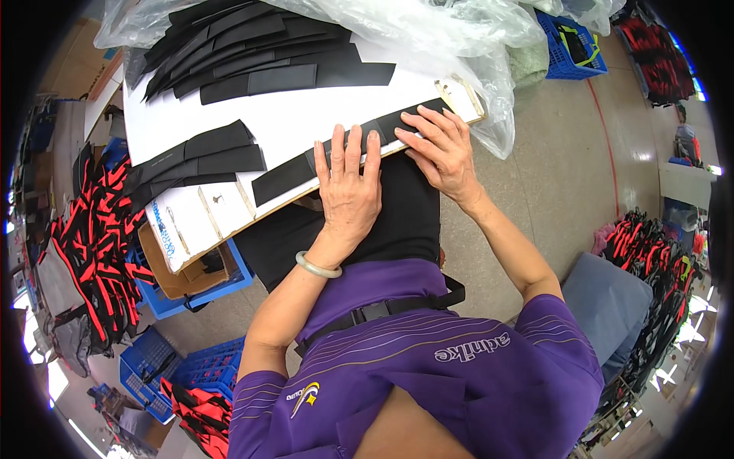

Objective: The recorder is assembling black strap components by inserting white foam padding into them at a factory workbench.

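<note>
Head view: left hand (349, 183) mid-frame, open, fingers straight and slightly spread, laid flat on black strip (284, 180); thumb not clearly seen. Right hand (446, 157) right of centre, loosely open, fingers slightly bent, fingertips on strip's right part. Neither visibly grips. Strip lies slantwise along near edge of white table (306, 115), upper centre. Small stack (202, 159) left; larger pile (260, 53) upper left. Clear plastic (428, 27) along top.

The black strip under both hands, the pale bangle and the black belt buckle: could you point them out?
Black strip (284, 178): head view, on its uncovered left portion.
Pale bangle (317, 270): head view, on the middle of its visible band.
Black belt buckle (375, 311): head view, on the middle of its face.
</note>
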Demonstrator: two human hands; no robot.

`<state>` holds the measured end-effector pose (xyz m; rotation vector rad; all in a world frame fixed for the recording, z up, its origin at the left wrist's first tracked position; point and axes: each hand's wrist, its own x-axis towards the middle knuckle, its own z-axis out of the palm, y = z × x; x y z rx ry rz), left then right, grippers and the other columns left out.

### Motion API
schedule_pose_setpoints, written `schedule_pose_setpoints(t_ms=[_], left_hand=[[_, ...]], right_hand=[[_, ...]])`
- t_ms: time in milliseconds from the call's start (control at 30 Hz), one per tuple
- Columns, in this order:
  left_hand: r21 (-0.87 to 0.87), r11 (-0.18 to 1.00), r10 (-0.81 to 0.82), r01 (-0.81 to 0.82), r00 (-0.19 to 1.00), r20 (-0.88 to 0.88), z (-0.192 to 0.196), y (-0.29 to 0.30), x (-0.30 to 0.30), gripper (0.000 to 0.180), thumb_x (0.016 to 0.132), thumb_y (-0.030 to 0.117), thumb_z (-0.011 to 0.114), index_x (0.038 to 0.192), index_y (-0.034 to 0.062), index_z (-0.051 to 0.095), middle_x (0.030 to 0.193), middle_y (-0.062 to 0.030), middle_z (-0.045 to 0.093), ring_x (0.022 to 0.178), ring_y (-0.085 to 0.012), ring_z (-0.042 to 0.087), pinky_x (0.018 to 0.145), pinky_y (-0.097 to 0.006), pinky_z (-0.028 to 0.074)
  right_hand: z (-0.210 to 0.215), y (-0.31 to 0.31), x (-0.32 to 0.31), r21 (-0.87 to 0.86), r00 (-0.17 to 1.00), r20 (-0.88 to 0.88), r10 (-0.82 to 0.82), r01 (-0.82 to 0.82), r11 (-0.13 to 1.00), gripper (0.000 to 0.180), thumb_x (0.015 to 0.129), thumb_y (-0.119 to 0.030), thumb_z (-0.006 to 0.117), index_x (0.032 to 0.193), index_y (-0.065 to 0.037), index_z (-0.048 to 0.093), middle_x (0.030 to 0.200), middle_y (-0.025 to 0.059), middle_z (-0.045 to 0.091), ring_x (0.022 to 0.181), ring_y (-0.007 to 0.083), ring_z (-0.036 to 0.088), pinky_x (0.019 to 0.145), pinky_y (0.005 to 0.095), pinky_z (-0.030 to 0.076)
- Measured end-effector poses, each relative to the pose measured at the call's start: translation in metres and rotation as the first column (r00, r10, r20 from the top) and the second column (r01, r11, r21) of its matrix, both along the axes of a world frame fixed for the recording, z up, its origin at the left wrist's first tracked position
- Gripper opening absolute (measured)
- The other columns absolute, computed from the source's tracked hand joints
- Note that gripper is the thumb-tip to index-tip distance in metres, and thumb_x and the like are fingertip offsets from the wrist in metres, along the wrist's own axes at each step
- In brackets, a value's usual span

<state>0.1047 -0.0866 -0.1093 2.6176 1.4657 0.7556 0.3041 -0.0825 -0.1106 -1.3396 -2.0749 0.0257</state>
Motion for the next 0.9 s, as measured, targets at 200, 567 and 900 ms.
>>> schedule_pose_setpoints(t_ms=[200,567,900], left_hand=[[-0.011,1.0,0.009,-0.009,1.0,-0.006,0.002,0.0,0.0,0.069,0.073,0.01,0.073,0.137,0.0078,0.047,0.141,-0.0158,0.041,0.138,-0.0352,0.032,0.112,-0.057,0.021],[0.023,1.0,-0.012,0.013,0.999,-0.048,-0.002,0.001,-0.001,0.067,0.076,0.01,0.071,0.138,0.0106,0.047,0.143,-0.0153,0.04,0.139,-0.0346,0.031,0.112,-0.057,0.021],[0.07,0.998,0.008,-0.007,1.0,-0.016,-0.005,0.0,0.0,0.046,0.084,0.012,0.054,0.13,0.0065,0.053,0.136,-0.0183,0.046,0.134,-0.0386,0.038,0.109,-0.06,0.026]], right_hand=[[0.003,0.001,-0.001,-0.008,1.0,-0.025,-0.001,0.001,1.0,0.038,0.076,-0.014,0.074,0.113,-0.02,0.069,0.124,-0.0035,0.062,0.121,0.0194,0.051,0.105,0.0412,0.033],[-0.004,-0.001,-0.001,0.029,0.999,-0.032,-0.018,0.019,0.999,0.036,0.076,-0.015,0.073,0.112,-0.019,0.069,0.124,-0.003,0.062,0.122,0.0203,0.051,0.105,0.0431,0.032],[0.014,0.005,-0.01,-0.006,0.992,-0.127,0.001,-0.001,1.0,0.023,0.073,-0.015,0.076,0.095,-0.012,0.073,0.11,0.0016,0.067,0.111,0.0216,0.056,0.099,0.0419,0.036]])
